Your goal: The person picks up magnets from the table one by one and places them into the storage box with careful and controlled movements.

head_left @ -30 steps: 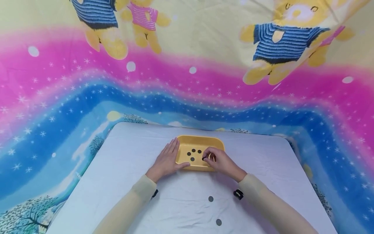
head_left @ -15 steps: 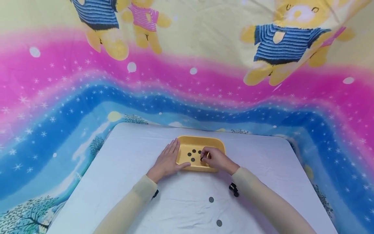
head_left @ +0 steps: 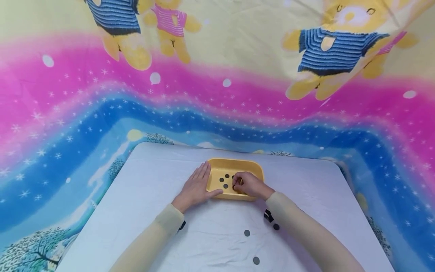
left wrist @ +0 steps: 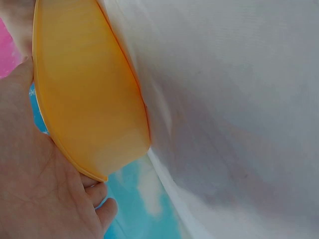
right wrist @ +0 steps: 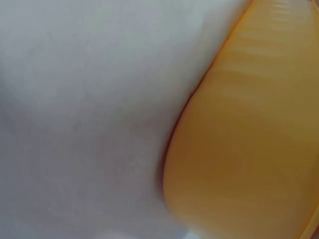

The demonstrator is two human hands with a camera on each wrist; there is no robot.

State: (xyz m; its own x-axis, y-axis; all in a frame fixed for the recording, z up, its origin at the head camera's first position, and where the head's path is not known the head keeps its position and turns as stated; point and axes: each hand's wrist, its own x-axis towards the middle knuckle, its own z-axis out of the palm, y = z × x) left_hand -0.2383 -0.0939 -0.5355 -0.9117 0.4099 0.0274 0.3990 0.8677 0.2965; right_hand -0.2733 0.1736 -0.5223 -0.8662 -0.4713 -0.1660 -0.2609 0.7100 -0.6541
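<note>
A yellow rectangular bin stands on the white-covered table in the head view, with several dark grey coin-like discs on its floor. My left hand rests over its left end, fingers straight along the rim and thumb on the near edge; the left wrist view has this hand against the rim. Reaching into the bin's right part, my right hand pinches a dark disc between thumb and fingertips, mostly hidden by them. Only the bin's outer wall shows in the right wrist view.
On the table's near part lie two grey discs, one farther and one nearer. A third, darker disc lies by the right wrist's black camera. A cartoon-bear curtain hangs behind the table.
My right hand and forearm have moved slightly left, deeper over the bin, covering part of one disc there. The disc beside the right wrist now shows clearly. My left hand stays on the rim.
</note>
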